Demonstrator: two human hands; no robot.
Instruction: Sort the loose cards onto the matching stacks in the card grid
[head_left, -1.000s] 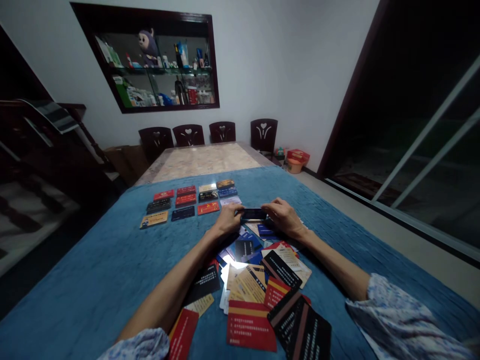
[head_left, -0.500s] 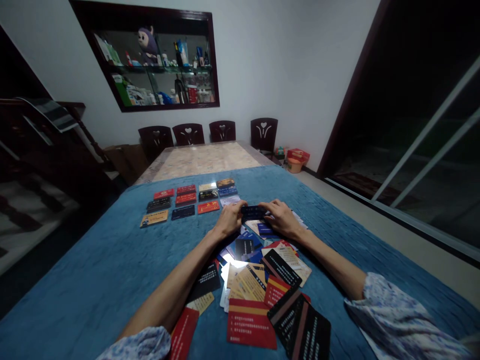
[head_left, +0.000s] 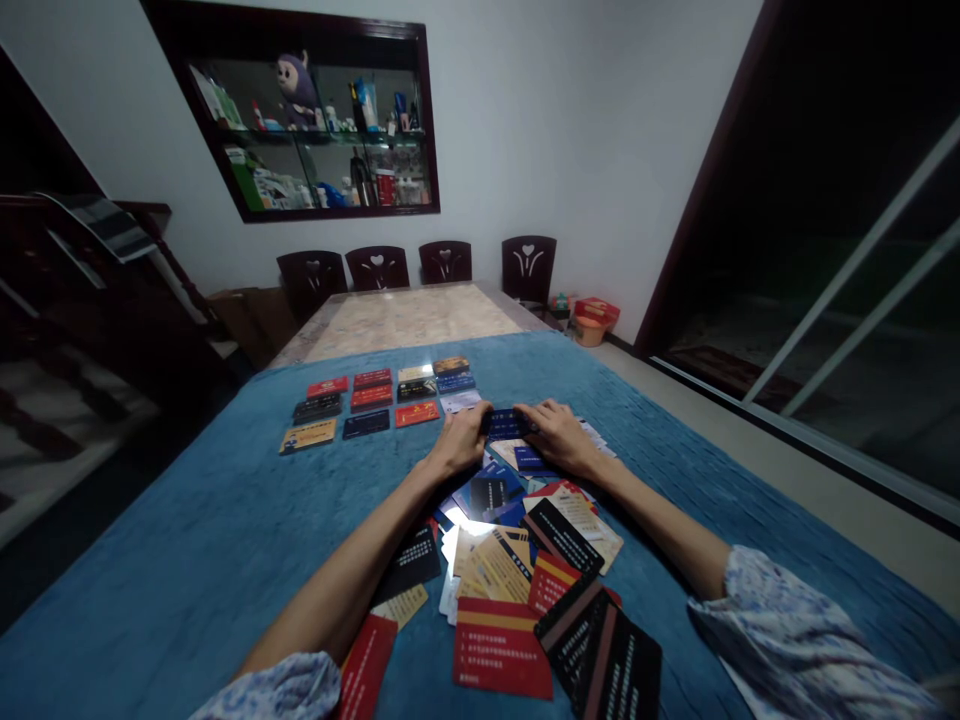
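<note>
Between my two hands is a dark blue card [head_left: 504, 424], gripped at its ends just above the far part of a loose heap. My left hand [head_left: 461, 437] pinches its left end, and my right hand [head_left: 559, 435] closes on the right end. Whether more cards lie behind it I cannot tell. Below my hands spreads the heap of plastic cards, with a red card [head_left: 502, 650], a gold card [head_left: 499, 575] and a black card [head_left: 621, 665] on top. Left of my hands, small stacks of cards stand in rows, among them a gold-orange card [head_left: 309, 436] and a red card [head_left: 417, 413].
A blue cloth [head_left: 225, 520] covers the near part of the long table [head_left: 420, 312]. Dark chairs [head_left: 377, 268] stand along the far side. A glass-shelved wall cabinet [head_left: 330, 130] hangs behind, and an orange bucket [head_left: 590, 328] sits on the floor at right.
The card between my hands has tilted slightly, so its blue face shows more clearly. My hands have hardly shifted, and the heap and rows look the same.
</note>
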